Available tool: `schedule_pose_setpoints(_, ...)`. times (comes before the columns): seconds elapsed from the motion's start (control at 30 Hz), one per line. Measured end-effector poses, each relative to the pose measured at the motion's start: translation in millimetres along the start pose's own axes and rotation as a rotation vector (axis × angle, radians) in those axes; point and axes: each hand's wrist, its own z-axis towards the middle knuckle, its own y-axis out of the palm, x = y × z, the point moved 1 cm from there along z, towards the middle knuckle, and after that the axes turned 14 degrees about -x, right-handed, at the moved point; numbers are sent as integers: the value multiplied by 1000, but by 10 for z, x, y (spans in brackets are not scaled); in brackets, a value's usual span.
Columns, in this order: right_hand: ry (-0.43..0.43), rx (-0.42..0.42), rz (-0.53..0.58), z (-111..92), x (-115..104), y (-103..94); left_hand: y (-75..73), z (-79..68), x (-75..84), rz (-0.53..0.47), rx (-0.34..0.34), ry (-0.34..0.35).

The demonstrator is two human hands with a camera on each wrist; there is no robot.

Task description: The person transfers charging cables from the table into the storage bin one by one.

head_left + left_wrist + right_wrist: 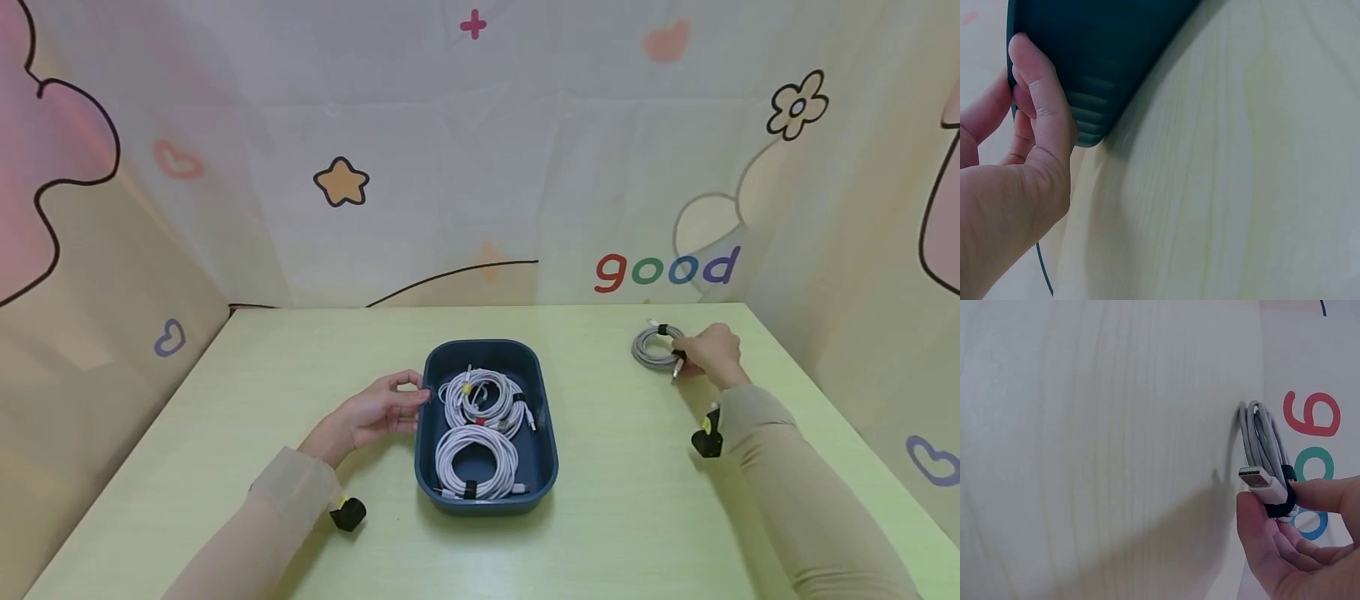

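My right hand (712, 350) pinches a coiled grey USB cable (647, 350) near the table's far right corner. In the right wrist view, thumb and fingers grip the coil at its black strap (1285, 503), beside the white USB plug (1263, 481). My left hand (382, 408) holds the left rim of a dark blue bin (547, 450), its thumb and fingers on either side of the wall in the left wrist view. Inside the bin lie coiled white cables, one bundle (476, 462) at the near end and others (487, 400) overlapping behind it.
The pale wood-grain table (600, 542) ends at a printed cloth backdrop (420, 208) behind and at both sides. Black wrist cameras (348, 514) hang under both sleeves.
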Motion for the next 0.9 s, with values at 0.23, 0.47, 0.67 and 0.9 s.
schedule_pose_setpoints(0.23, -14, -72, 73, -32, -68, -1, -20, -11, -25, 1, 1, 0)
schedule_pose_setpoints(0.47, -43, -103, 126, -88, -135, 24, -14, -14, -17, -3, 14, -8)
schedule_pose_setpoints(0.67, -56, -139, 171, -135, -211, 53, -9, -6, -15, -10, 6, -1)
schedule_pose_setpoints(0.9, -75, -152, 155, -180, -301, 67, -1, -2, -10, -18, 1, 2)
